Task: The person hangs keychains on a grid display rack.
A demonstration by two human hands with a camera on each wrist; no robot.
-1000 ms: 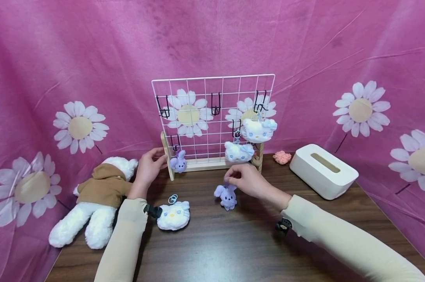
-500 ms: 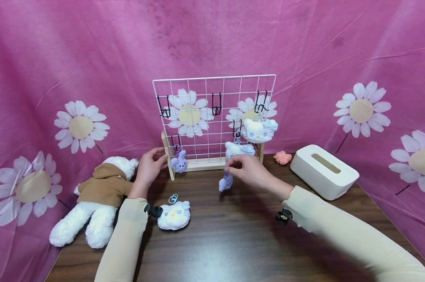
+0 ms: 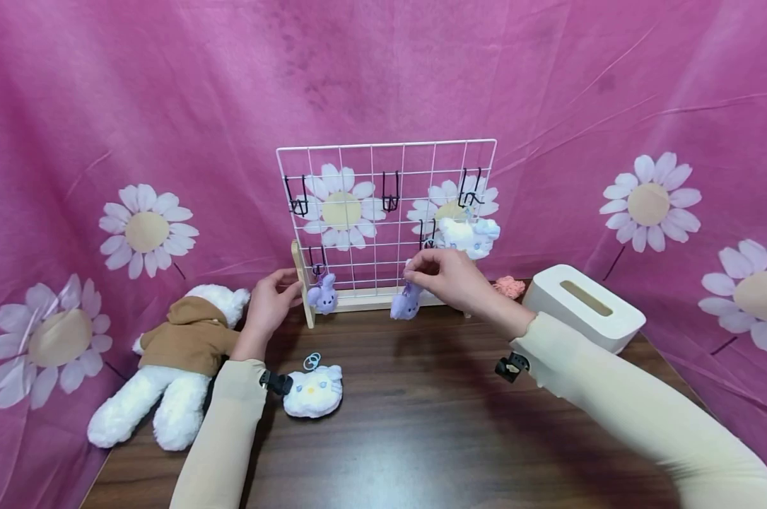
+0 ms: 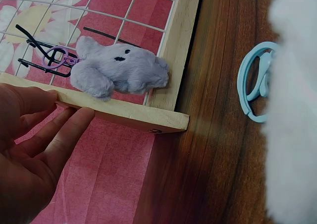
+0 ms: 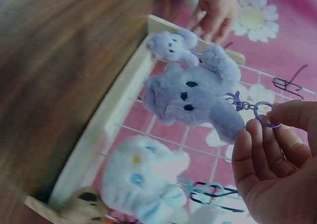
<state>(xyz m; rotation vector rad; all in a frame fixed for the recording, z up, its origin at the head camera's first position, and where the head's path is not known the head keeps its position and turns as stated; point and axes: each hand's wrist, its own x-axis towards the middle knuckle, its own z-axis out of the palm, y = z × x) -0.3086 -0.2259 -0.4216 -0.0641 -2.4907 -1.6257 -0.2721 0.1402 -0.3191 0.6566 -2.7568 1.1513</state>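
My right hand (image 3: pixel 449 276) pinches the purple ring (image 5: pixel 266 116) of a purple plush bunny keychain (image 5: pixel 185 95), which hangs in front of the white wire grid rack (image 3: pixel 386 143). My left hand (image 3: pixel 270 302) holds the rack's left wooden post (image 4: pixel 129 119) between thumb and fingers. Just inside that post, a second purple bunny keychain (image 4: pixel 119 68) hangs from a black hook. A white plush cat-head keychain (image 5: pixel 141 179) hangs behind the held bunny, mostly hidden by my right hand in the head view. Higher at the right is another cat-head keychain (image 3: pixel 469 237).
One cat-head keychain (image 3: pixel 313 391) lies on the wooden table (image 3: pixel 389 431) beside my left wrist. A white bear in a brown hoodie (image 3: pixel 182 343) lies at the left. A tissue box (image 3: pixel 587 304) and a coral yarn piece (image 3: pixel 509 286) are at the right. Black hooks (image 3: pixel 391 192) line the grid.
My right hand has risen toward the grid, carrying the bunny keychain up from just above the table. It now covers the lower cat-head keychain. My left hand stays at the post.
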